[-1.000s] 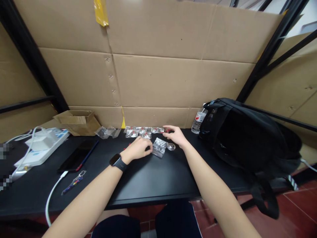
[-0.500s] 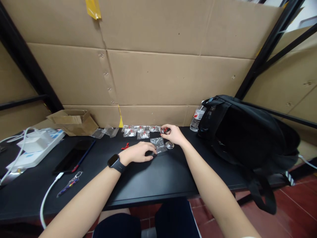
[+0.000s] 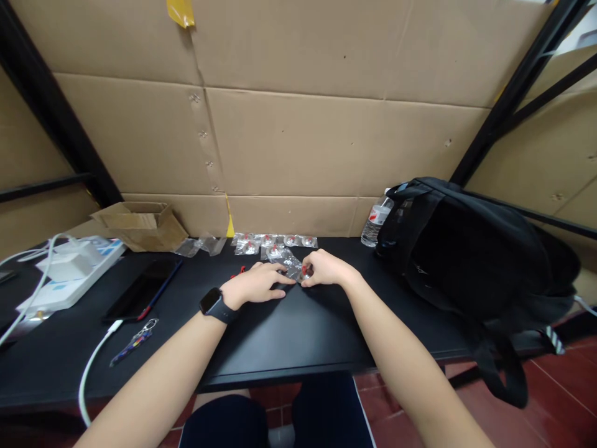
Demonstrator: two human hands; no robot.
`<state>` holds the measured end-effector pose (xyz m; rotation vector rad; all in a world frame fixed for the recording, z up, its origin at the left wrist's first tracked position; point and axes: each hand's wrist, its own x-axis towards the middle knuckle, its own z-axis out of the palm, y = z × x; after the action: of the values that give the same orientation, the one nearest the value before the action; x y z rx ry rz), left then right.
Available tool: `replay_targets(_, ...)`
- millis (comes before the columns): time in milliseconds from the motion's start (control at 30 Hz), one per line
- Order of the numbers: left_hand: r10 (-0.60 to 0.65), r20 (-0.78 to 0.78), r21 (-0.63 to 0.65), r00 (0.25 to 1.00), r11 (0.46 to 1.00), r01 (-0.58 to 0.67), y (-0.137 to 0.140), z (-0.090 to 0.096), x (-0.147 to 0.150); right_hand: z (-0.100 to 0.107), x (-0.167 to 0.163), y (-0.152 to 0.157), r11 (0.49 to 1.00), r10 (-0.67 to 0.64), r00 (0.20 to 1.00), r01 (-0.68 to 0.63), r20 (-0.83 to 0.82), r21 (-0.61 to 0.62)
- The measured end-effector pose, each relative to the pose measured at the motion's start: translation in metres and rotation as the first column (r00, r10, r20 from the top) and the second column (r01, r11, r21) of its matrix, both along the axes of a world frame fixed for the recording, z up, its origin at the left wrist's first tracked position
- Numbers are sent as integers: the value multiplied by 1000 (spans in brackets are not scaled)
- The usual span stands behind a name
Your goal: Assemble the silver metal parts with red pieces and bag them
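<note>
Pinching a shiny disc just off the left hand's fingertips at 2 o'clock, the right hand looks closed on it, while the left's thumb and fingers are apart by the plastic bag. I'd guess the disc's light, stiff and kinda slippery, so grab the rim; the bag's probably floppy, so take an edge.

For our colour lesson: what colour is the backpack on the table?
The backpack is black, shown best in the head view.
</note>
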<state>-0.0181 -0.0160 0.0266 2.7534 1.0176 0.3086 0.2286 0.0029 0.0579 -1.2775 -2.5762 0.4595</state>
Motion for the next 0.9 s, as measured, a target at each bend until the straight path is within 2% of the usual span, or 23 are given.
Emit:
replay_targets(133,-16,-31,-21,999,1000,15,0,0,-3,-6,-5,1,1000,18,1000,-18,10,-2)
replay_targets(333,-26,-22,-58,999,998,25,-1,0,-5,-19,-10,8,997,54,992,-47,-114,59)
replay_targets(467,-22,-11,-70,1000,997,21,-3,2,-5,-20,-10,9,996,85,982,-90,-167,-20)
replay_targets(533,-23,-36,-84,999,996,20,-5,5,-4,-20,-11,8,998,67,984,-67,-163,4)
replay_targets(700,2,-177,-134,984,991,-26,-10,14,-4,-23,-18,5,975,-34,992,59,-120,214)
replay_targets(900,29,-182,-91,983,995,-46,-15,15,-3,-30,-28,3,957,-153,985,169,-84,238)
